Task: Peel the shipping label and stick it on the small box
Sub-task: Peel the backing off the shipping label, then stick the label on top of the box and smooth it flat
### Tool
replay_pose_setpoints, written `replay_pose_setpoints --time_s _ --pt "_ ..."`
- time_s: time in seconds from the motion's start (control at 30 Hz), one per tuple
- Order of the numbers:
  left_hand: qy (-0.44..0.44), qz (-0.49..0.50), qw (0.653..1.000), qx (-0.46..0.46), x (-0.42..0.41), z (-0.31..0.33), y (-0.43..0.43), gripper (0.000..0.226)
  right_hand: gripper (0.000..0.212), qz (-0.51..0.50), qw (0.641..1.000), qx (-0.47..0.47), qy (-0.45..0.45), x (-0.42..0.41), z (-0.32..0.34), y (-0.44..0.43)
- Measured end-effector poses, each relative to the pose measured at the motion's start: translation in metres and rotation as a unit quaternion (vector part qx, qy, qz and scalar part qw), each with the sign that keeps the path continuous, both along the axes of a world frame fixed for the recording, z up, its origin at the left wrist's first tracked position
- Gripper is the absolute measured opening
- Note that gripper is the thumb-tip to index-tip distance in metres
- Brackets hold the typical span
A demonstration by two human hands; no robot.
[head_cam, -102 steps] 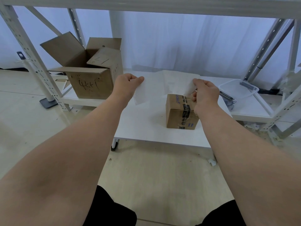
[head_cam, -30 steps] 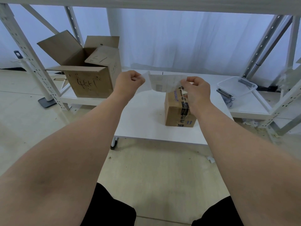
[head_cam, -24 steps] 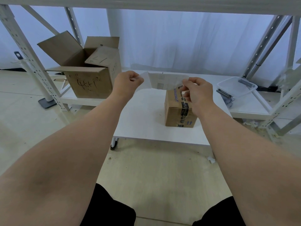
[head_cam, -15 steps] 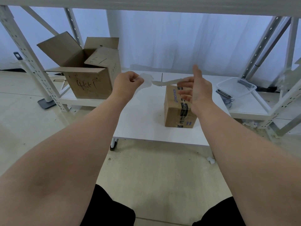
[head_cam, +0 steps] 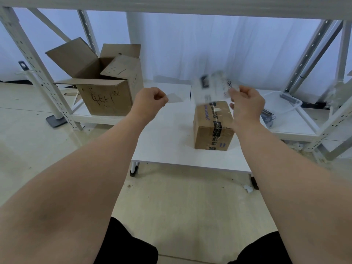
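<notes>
White shelving frames the low white table (head_cam: 162, 141) at mid-frame in my head camera's only view, with an open cardboard box (head_cam: 102, 86) on the shelf at upper left and a clear plastic tray (head_cam: 282, 103) at right. My right hand (head_cam: 247, 105) pinches the shipping label (head_cam: 215, 88) by its right edge; the sheet is blurred and hangs in the air just above the small box (head_cam: 213, 126), which sits taped shut right of centre on the table. My left hand (head_cam: 148, 101), left of centre, has its fingers pressed together on a pale strip that I take to be the peeled backing (head_cam: 174, 98).

Held by one edge only, the label could, I judge, curl and stick to itself or to my fingers. It might also land crooked or creased on the box top, over the tape seam.
</notes>
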State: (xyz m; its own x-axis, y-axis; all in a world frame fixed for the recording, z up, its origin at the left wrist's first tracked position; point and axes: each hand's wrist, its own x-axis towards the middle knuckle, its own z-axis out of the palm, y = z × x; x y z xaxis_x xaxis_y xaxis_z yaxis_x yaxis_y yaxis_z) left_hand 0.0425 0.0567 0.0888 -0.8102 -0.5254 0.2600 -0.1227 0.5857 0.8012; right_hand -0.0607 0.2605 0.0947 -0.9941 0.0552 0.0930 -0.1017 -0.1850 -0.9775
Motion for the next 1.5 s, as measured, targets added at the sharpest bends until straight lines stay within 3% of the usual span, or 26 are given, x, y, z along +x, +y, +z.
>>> replay_pose_setpoints --time_s 0.17,0.37,0.5,0.73,0.93,1.1,1.27,1.43,1.5 --pt "-0.02 0.022 0.999 0.016 -0.002 -0.007 -0.007 0.053 0.016 -0.025 1.0 -0.011 -0.006 -0.009 -0.003 0.011" --pt "-0.062 0.003 0.996 -0.059 -0.013 -0.021 -0.01 0.017 0.006 -0.023 0.999 0.005 -0.031 -0.021 -0.012 0.009" --pt "-0.041 0.001 0.998 -0.042 -0.027 -0.021 -0.012 0.023 0.006 -0.005 0.999 0.035 -0.026 -0.029 -0.017 0.003" --pt "-0.141 -0.051 0.982 -0.115 -0.035 -0.063 -0.034 0.035 0.009 0.03 0.995 0.09 -0.013 -0.032 -0.035 -0.017" --pt "-0.201 -0.103 0.969 -0.103 -0.042 -0.086 -0.041 0.037 0.003 0.04 0.99 0.133 -0.015 -0.036 -0.052 -0.043" --pt "-0.387 -0.139 0.886 -0.215 -0.029 -0.115 -0.053 0.035 0.008 0.066 0.986 0.15 -0.006 -0.033 -0.057 -0.059" --pt "-0.431 -0.151 0.849 -0.266 -0.028 -0.112 -0.056 0.037 0.003 0.068 0.983 0.168 0.012 -0.03 -0.059 -0.06" --pt "-0.498 -0.175 0.791 -0.309 -0.026 -0.104 -0.052 0.051 0.001 0.04 0.988 0.146 -0.007 -0.034 -0.054 -0.044" --pt "-0.49 -0.175 0.788 -0.329 -0.025 -0.099 -0.05 0.049 0.003 0.019 0.993 0.118 -0.013 -0.037 -0.05 -0.034"
